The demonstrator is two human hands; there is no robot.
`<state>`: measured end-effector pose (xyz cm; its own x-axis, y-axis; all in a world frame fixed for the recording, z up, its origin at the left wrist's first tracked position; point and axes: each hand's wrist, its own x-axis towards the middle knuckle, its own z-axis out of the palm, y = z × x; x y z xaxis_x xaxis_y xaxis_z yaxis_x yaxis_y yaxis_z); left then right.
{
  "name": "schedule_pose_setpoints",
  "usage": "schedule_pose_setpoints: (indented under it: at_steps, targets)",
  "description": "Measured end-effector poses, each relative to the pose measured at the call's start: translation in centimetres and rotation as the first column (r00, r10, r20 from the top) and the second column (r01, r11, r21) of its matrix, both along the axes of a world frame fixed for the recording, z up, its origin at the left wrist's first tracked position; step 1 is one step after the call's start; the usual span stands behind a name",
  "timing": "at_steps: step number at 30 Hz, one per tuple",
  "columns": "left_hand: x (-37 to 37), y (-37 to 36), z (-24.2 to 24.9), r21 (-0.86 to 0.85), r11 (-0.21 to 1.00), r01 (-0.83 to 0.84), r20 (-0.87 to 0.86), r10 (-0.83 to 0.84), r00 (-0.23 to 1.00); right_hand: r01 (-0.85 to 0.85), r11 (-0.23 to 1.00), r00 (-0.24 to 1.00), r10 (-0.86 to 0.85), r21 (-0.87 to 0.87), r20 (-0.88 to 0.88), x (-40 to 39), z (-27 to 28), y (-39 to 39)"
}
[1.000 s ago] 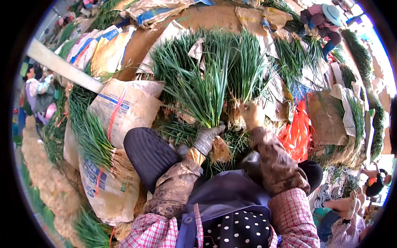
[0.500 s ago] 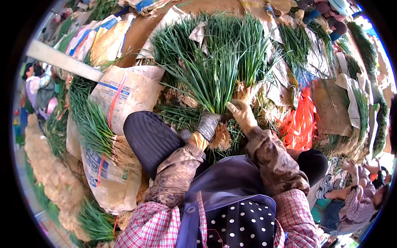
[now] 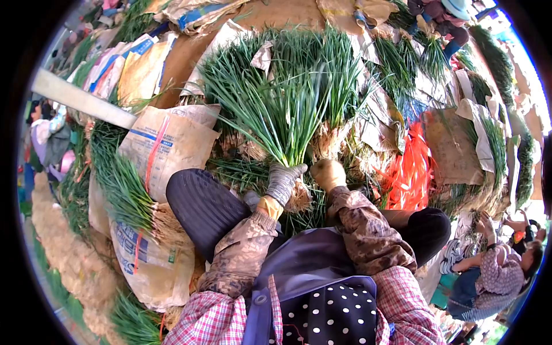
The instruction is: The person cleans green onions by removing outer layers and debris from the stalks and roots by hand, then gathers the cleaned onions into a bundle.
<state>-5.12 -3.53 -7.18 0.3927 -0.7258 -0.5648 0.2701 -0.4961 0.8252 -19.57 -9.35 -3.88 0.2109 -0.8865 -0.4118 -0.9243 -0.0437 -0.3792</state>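
Observation:
My left hand (image 3: 284, 183), in a grey-coated glove, is wrapped round the lower stems of a bunch of green onions (image 3: 289, 137). The green leaves fan upward and away from me, and pale hairy roots (image 3: 299, 197) stick out below the fist. Just right of it is my right hand (image 3: 329, 174), in a yellowish glove, with its fingers curled in. Whatever those fingers hold, if anything, is hidden. Beyond both hands stand more green onions (image 3: 339, 86), their roots (image 3: 329, 141) toward me. Loose green stalks (image 3: 244, 171) lie beneath the hands.
Red plastic strips (image 3: 409, 172) lie in a heap at the right. To the left, tied green onions (image 3: 123, 187) rest against a printed sack (image 3: 169, 144). A pale beam (image 3: 86, 98) juts in from the left. Another person (image 3: 500, 276) sits at the lower right.
My right hand has gone from an extended thumb beside the stems to a curled shape right of the bunch. My left hand still grips the green onions, and the whole view has shifted slightly.

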Motion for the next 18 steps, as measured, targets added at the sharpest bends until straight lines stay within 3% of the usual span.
schedule_pose_setpoints:
  at_steps: [2,4,6,8,10,13,15,16,18]
  targets:
    - [0.0,-0.2,1.7,0.052,0.999,0.016,0.059,-0.019,0.998,0.321,0.946,0.946,-0.322,-0.033,-0.024,-0.2,3.3,-2.8]
    - [0.0,-0.3,1.4,0.151,0.988,0.036,0.151,-0.059,0.987,0.508,0.839,0.861,-0.495,-0.195,0.113,-2.1,-0.1,-6.9]
    - [0.0,0.7,4.1,-0.037,0.999,0.001,-0.289,-0.011,0.957,0.427,0.9,0.89,-0.436,-0.087,-0.131,-2.5,3.4,-10.1]
    - [0.0,0.7,2.5,0.008,1.0,-0.02,-0.336,0.021,0.942,0.36,0.932,0.876,-0.323,0.043,-0.357,-3.0,7.2,-12.7]
    - [-0.2,0.8,2.5,-0.057,0.996,-0.075,-0.383,0.048,0.922,0.382,0.899,0.922,-0.385,0.212,-0.026,-5.5,2.2,-15.6]
    - [0.2,0.3,2.8,-0.143,0.987,-0.072,-0.392,0.01,0.92,0.405,0.907,0.889,-0.42,0.114,0.181,-4.4,2.5,-14.5]
    - [0.5,0.5,3.0,-0.141,0.99,-0.01,-0.38,-0.045,0.924,0.313,0.941,0.903,-0.336,0.127,0.266,-3.9,1.6,-12.2]
    - [0.3,0.4,2.9,-0.157,0.988,-0.005,-0.387,-0.056,0.92,0.277,0.951,0.833,-0.31,0.14,0.459,-4.3,0.6,-10.0]
    - [-0.2,0.5,2.9,-0.182,0.983,-0.004,-0.401,-0.071,0.913,0.154,0.98,0.905,-0.19,0.122,0.381,-4.0,1.7,-6.4]
